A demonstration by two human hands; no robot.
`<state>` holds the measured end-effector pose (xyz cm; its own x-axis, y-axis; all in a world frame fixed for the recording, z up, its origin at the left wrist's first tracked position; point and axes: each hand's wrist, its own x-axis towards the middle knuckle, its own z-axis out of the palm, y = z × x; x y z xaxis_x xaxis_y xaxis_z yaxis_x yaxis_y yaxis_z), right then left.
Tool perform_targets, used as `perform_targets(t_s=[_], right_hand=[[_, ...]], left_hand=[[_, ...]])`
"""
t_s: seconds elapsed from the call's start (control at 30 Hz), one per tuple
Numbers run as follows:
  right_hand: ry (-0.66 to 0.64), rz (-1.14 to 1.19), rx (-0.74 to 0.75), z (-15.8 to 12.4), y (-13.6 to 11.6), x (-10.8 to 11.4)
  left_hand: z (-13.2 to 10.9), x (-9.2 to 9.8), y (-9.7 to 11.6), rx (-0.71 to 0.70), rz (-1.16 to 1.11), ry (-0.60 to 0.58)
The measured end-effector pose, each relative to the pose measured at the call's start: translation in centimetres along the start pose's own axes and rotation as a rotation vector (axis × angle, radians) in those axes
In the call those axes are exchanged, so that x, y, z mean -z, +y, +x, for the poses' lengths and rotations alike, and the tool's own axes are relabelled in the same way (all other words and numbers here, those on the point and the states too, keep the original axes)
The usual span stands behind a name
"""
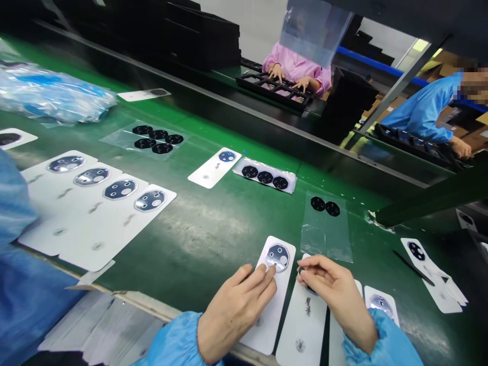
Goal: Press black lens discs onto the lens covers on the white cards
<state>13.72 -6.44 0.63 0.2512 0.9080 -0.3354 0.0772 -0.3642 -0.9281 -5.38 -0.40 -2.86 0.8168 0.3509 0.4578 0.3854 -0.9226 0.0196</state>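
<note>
My left hand [236,305] rests on a white phone back cover [272,290], fingertips just beside its round camera ring [277,256]; the fingers lie flat and together. My right hand [333,295] is curled in a pinch over the neighbouring white cover [303,325], holding something small and dark that I cannot make out. Just beyond lies a clear film sheet [326,231] carrying two black round lens pieces [325,206]. Both sleeves are blue.
Several white covers [95,213] lie overlapped at left. More film sheets with black discs [265,177] [156,138], a lone cover [214,168], a blue plastic bag [49,94]. Across the green belt [213,223], people in pink [297,68] and blue [427,109] handle black trays.
</note>
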Motion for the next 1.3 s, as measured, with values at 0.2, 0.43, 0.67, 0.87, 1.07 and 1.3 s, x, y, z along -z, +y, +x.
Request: perform_targets(t_s=[0.2, 0.43, 0.67, 0.87, 1.07, 1.3], right_hand=[[0.011, -0.328, 0.274, 1.9, 0.6, -2.6], [0.069, -0.688, 0.634, 1.7, 1.2, -4.1], [0.041, -0.763, 0.525, 2.7, 0.9, -4.3], [0.082, -0.558, 0.339, 3.3, 0.7, -3.3], [0.186, -0.829, 0.636, 2.0, 0.8, -4.1], [0.189, -0.809, 0.621, 2.7, 0.6, -3.6]], left_hand=[[0.0, -0.2, 0.0, -0.009, -0.001, 0.01], [-0.1, -0.3, 0.1, -0.015, 0.012, 0.047], [0.0, -0.4, 0.1, -0.017, 0.017, 0.026], [-0.1, -0.5, 0.1, -0.003, -0.002, 0.062], [0.0, -0.6, 0.2, -0.015, 0.011, 0.049], [0.0, -0.4, 0.1, -0.008, 0.003, 0.035]])
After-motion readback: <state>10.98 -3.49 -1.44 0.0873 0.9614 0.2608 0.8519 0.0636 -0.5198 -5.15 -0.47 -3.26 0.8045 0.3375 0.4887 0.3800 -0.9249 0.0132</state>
